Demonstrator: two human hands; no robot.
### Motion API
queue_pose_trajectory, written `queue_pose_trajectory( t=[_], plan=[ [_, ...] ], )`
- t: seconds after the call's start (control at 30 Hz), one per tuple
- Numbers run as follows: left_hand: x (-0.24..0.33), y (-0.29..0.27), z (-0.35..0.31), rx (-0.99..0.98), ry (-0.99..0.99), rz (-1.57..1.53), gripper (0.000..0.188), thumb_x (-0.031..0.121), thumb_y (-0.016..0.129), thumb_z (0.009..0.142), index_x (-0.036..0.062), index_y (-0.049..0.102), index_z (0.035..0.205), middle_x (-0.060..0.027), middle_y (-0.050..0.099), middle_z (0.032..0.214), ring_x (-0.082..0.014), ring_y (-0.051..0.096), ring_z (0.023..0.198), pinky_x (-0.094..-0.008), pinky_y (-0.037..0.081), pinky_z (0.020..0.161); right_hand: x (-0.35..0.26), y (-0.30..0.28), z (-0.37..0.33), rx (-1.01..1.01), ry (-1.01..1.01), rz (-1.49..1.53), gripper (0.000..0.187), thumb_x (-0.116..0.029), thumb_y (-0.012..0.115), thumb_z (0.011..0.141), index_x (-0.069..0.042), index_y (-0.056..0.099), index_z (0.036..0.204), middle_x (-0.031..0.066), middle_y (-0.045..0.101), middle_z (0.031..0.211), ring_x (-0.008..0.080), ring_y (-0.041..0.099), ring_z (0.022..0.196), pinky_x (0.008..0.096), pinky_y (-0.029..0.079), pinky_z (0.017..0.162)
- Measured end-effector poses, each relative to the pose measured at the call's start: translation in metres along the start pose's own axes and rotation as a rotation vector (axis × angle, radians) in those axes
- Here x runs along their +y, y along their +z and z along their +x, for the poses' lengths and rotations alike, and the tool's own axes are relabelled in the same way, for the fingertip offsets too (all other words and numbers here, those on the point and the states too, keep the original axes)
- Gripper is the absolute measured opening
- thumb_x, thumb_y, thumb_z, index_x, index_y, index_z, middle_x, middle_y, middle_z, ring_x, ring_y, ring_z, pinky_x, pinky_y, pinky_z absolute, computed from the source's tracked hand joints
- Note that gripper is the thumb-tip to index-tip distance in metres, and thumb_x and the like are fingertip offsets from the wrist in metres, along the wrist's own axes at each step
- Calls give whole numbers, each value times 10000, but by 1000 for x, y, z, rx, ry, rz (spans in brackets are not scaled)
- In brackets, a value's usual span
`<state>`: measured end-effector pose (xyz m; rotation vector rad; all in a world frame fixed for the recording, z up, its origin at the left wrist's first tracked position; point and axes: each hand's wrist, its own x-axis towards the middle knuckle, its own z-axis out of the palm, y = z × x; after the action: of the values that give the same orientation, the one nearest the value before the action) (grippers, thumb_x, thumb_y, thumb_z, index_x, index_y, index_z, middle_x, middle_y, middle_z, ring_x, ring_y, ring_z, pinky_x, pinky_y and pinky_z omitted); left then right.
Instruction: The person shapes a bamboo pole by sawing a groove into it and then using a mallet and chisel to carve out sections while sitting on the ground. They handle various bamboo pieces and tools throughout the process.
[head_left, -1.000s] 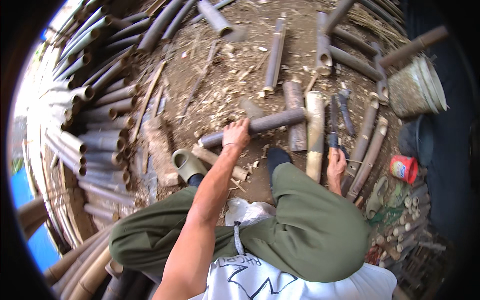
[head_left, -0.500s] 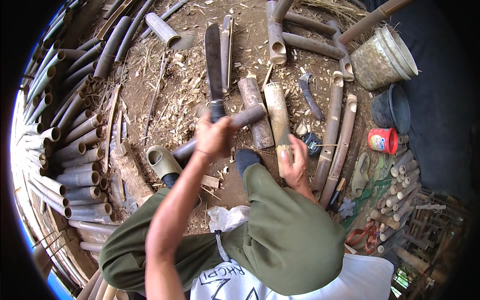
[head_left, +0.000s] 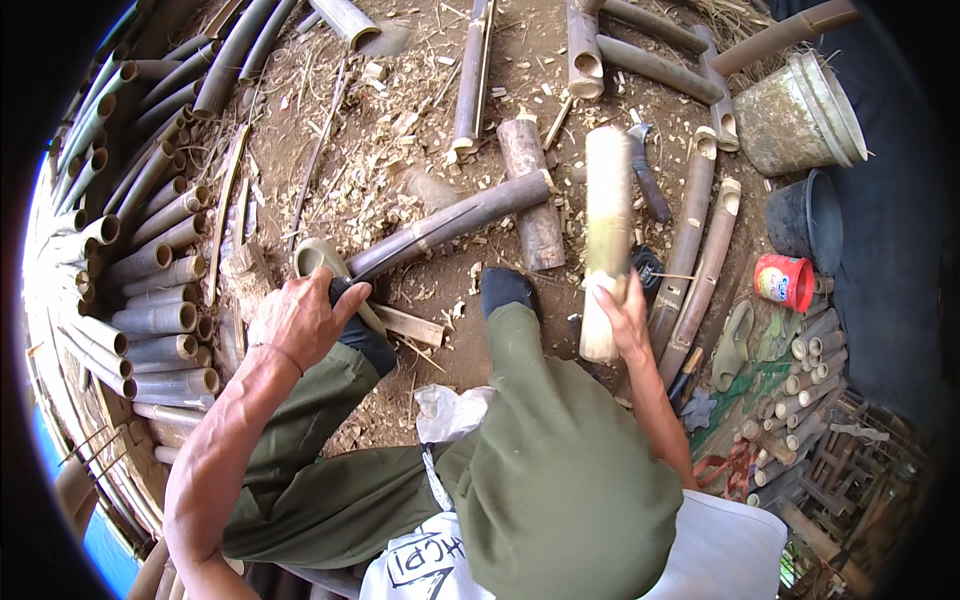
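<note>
My left hand [head_left: 300, 318] is closed around the black handle of a machete [head_left: 385, 262]. Its dark blade lies along a brown bamboo pole [head_left: 500, 200], the edge against the bamboo hard to make out. The pole's far end rests across a short log [head_left: 525, 160], and its near end is by my left foot in a clog [head_left: 322, 258]. In my right hand [head_left: 624, 318] is a pale wooden mallet [head_left: 608, 200], gripped at its narrower lower part. The mallet is raised off the ground and slightly blurred, to the right of the pole.
Stacked bamboo tubes [head_left: 160, 317] crowd the left side. A curved knife [head_left: 648, 175], a tape measure [head_left: 646, 268] and notched bamboo lengths [head_left: 688, 235] lie at right. Beyond stand a dirty white bucket [head_left: 800, 120], a dark bucket [head_left: 805, 220] and a red tub [head_left: 783, 282]. Wood chips litter the ground.
My left hand has brought the machete down and left, from pointing upward to lying along the bamboo pole. My right hand has taken hold of the mallet and lifted it.
</note>
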<state>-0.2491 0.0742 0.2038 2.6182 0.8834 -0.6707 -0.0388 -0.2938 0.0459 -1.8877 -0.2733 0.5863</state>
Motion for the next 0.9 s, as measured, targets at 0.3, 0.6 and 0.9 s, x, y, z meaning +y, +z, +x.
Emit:
queue_pose_trajectory(
  t=[0.3, 0.6, 0.9],
  plan=[
    [-20, 3, -2, 5, -36, 41, 601, 606, 508, 936, 14, 574, 855, -248, 642, 805, -437, 624, 840, -524, 480, 731, -64, -19, -34, -137, -83, 504, 805, -301, 760, 717, 50, 402, 1347, 174, 616, 1120, 282, 665, 958, 412, 556, 861],
    [-28, 7, -2, -32, -64, 66, 586, 603, 517, 930, 25, 596, 872, -241, 662, 852, -421, 638, 865, -517, 495, 744, -100, 7, -26, -200, -24, 427, 719, -270, 709, 681, 57, 472, 1276, 157, 627, 1071, 258, 669, 937, 391, 552, 844],
    [-33, -3, 12, -30, -27, 131, 594, 593, 529, 929, 9, 630, 882, -251, 663, 792, -423, 655, 805, -518, 503, 727, -62, 63, -12, -210, -291, 73, 903, -252, 807, 707, 21, 351, 1437, 170, 577, 1265, 278, 574, 1171, 394, 445, 1030]
  ],
)
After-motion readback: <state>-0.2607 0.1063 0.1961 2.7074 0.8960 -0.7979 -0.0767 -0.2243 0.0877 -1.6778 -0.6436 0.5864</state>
